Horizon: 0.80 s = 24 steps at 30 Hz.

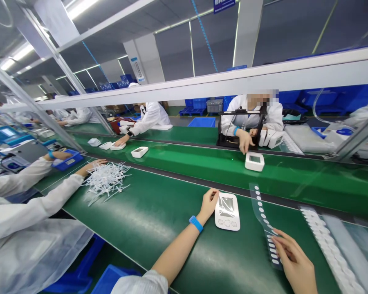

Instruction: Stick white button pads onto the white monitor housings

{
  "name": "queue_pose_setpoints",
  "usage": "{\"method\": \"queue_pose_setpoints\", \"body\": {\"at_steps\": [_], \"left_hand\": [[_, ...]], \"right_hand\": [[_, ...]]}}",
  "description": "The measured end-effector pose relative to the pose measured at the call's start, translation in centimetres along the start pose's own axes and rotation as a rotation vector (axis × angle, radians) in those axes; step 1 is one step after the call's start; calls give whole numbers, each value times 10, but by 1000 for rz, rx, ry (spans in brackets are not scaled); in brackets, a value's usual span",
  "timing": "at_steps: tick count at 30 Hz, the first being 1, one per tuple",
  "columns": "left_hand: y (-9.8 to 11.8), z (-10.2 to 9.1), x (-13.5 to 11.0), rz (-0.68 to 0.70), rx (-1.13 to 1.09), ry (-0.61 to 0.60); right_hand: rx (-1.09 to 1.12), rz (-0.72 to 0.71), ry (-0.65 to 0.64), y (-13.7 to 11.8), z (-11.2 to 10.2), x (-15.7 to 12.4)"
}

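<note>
A white blood pressure monitor (pixel 227 211) lies face up on the green bench, with a film-covered screen and three buttons. My left hand (pixel 209 204), with a blue band at the wrist, grips its upper left corner with bent fingers. In my right hand (pixel 290 255) a clear strip of round white stickers (pixel 260 204) is pinched between thumb and fingers. The strip hangs to the right of the monitor, its far end reaching the edge of the conveyor. Part of the strip is hidden behind my right fingers.
Beyond the bench runs a green conveyor (pixel 184 157) carrying several white monitors (pixel 254 161). A co-worker's hand (pixel 244 141) is at one. White strips (pixel 106 179) lie heaped at left, beside another co-worker's hand (pixel 93 165). Rows of white pieces (pixel 325 241) lie right. A shelf beam (pixel 184 85) crosses above.
</note>
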<state>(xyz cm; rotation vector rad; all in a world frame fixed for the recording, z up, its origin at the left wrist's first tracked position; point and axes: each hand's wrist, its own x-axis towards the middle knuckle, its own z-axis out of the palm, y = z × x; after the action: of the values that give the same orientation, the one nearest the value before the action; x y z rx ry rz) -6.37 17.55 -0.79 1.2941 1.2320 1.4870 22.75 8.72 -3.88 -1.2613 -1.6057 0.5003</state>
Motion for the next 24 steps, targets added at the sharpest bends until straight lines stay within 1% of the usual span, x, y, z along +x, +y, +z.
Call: {"method": "queue_pose_setpoints", "body": {"at_steps": [8, 17, 21, 24], "left_hand": [[0, 0, 1, 4, 4, 3], [0, 0, 0, 20, 24, 31], [-1, 1, -1, 18, 20, 32], [0, 0, -2, 17, 17, 26]], "right_hand": [[-4, -36, -12, 3, 1, -1], [19, 3, -17, 3, 2, 0], [28, 38, -16, -3, 3, 1], [19, 36, -7, -10, 3, 3]]}}
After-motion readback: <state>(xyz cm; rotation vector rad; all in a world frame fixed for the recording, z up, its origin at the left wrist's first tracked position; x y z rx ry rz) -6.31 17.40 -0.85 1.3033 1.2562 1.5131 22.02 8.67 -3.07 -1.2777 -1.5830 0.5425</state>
